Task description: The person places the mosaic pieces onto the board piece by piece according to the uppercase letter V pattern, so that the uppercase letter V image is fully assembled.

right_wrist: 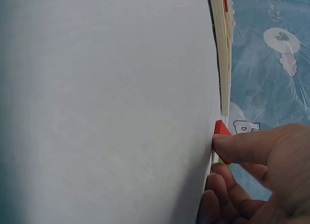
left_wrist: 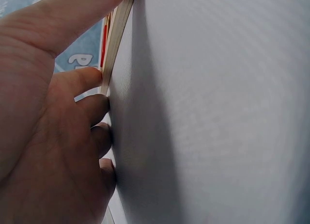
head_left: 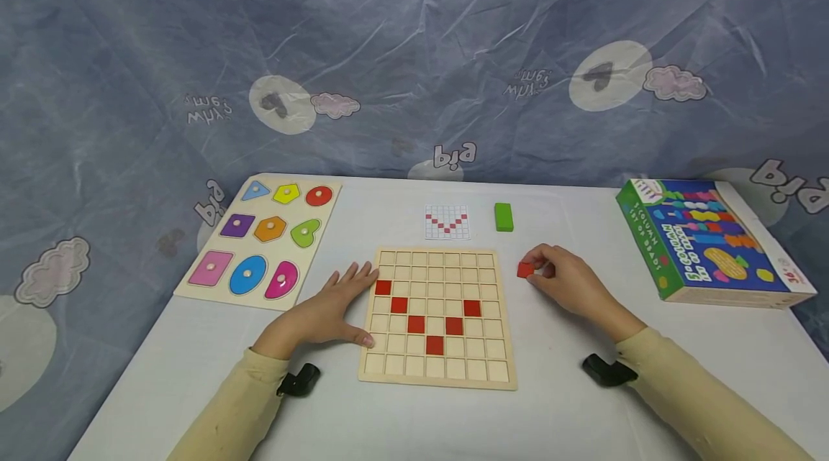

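Note:
A wooden grid board (head_left: 440, 380) lies flat in front of the person, with several red square tiles (head_left: 435, 345) set in its cells in a slanting pattern. The left hand (head_left: 330, 310) rests at the board's left edge, fingers spread, thumb and fingertips touching the frame. Right of the board, the right hand (head_left: 570, 281) pinches a red tile (head_left: 524, 270) between thumb and fingers, close to the table. In the right wrist view the same red tile (right_wrist: 221, 128) shows under the thumb. Behind the board lies a small pattern card (head_left: 447, 222) with a red V of squares.
A green block (head_left: 503, 217) sits right of the card. On the left lies a shape puzzle board (head_left: 262, 242) with several coloured knobbed pieces. A boxed bead set (head_left: 715, 242) stands at the right rear. A patterned blue curtain (head_left: 414, 65) hangs behind the white table (head_left: 570, 411).

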The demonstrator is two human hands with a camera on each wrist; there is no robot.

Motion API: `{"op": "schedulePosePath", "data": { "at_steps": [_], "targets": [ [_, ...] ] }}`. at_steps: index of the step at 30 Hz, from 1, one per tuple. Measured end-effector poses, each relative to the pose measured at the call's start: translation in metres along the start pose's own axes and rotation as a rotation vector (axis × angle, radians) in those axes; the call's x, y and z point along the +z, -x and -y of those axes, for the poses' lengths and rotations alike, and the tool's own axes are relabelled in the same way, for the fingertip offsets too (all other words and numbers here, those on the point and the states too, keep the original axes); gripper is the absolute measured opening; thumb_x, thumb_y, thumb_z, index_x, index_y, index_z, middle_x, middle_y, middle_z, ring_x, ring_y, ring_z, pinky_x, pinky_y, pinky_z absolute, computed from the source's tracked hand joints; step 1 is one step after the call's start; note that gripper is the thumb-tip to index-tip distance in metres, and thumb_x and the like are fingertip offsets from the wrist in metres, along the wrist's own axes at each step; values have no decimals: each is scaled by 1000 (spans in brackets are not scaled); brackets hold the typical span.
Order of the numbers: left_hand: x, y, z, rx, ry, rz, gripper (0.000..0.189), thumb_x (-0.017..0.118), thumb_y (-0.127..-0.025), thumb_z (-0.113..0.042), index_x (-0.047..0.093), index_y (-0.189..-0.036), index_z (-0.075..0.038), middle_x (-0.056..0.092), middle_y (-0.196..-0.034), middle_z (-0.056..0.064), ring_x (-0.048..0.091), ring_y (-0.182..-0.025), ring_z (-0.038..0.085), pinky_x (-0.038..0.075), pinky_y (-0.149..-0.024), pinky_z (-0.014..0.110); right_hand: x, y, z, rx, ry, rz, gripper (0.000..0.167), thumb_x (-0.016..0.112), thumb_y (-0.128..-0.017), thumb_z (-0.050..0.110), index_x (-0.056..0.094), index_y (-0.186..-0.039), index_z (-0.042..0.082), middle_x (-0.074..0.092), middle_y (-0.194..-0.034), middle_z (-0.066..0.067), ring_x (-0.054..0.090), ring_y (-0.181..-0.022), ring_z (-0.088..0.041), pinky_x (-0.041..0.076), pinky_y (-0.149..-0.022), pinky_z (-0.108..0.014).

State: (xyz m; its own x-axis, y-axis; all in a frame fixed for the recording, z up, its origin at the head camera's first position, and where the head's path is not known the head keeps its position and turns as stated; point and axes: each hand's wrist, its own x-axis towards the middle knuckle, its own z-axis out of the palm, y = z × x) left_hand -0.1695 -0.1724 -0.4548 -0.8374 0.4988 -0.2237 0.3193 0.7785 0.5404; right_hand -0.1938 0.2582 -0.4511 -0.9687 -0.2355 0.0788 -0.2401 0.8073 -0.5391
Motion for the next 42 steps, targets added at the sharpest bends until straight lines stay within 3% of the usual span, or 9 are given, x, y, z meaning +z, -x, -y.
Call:
{"op": "schedulePosePath", "data": {
  "at_steps": [20,28,42],
  "targets": [
    [0,0,1,7,-2,-1,120,92,-68,-49,26,-163,-16,15,-170,6,2,-157,30,2,-126,53,0,4,2,-28,-28,4,23,74,-91,4,65,-108,15,64,-89,-1,58,-80,-17,49,-71,-34],
    [0,1,-1,3,2,-1,119,92,-68,-48,27,-163,-17,15,-170,5,2,-157,30,2,-126,53,0,6,1,-29,-47,-1,26,74,-93,9,65,-115,17,62,-83,0,56,-74,-16,46,-66,-30],
    [0,1,-1,2,-1,-3,120,92,-68,-48,26,-163,-16,15,-170,6,2,-157,30,2,-126,52,0,9,5,-44,-47,-17,26,72,-94,6,67,-116,17,62,-85,1,59,-78,-16,50,-69,-32]
  ]
}}
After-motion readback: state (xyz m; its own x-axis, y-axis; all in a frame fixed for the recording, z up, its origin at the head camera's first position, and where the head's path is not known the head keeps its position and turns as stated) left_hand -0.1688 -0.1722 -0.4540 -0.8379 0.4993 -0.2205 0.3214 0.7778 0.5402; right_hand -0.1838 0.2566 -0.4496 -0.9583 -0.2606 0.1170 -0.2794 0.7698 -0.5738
